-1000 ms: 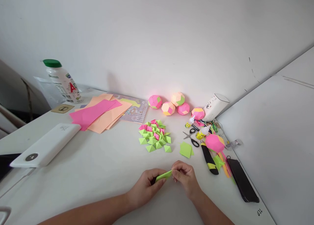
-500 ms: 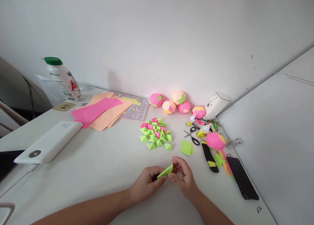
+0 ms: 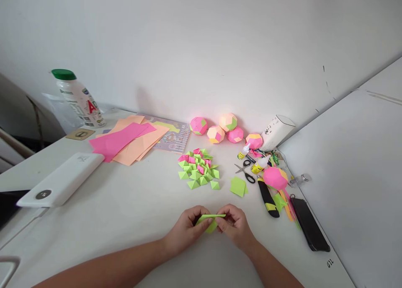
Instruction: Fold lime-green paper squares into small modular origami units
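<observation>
Between both hands is a green piece of folded paper point(image 3: 212, 226), held just above the table's front part. My left hand point(image 3: 187, 230) pinches its left side between thumb and fingers. My right hand point(image 3: 236, 228) grips the right side, thumb pressed near a fold along the top edge. Beyond the hands lies a pile of small folded paper pieces point(image 3: 199, 170), green and pink. A few flat green paper squares point(image 3: 238, 186) rest to the right of that pile. Black-handled scissors point(image 3: 246, 171) lie partly spread behind the squares.
Several paper balls point(image 3: 215, 134) sit along the wall. At right are glue bottles point(image 3: 260, 165), a utility knife point(image 3: 268, 198), a black phone-like case point(image 3: 309, 224) and a white box point(image 3: 278, 133). Left are coloured sheets point(image 3: 121, 143), a power bank point(image 3: 63, 181) and a bottle point(image 3: 78, 99).
The green paper has turned from a slanted position to lie level across both hands, its folded edge now facing up. My right fingers have closed in on its right end.
</observation>
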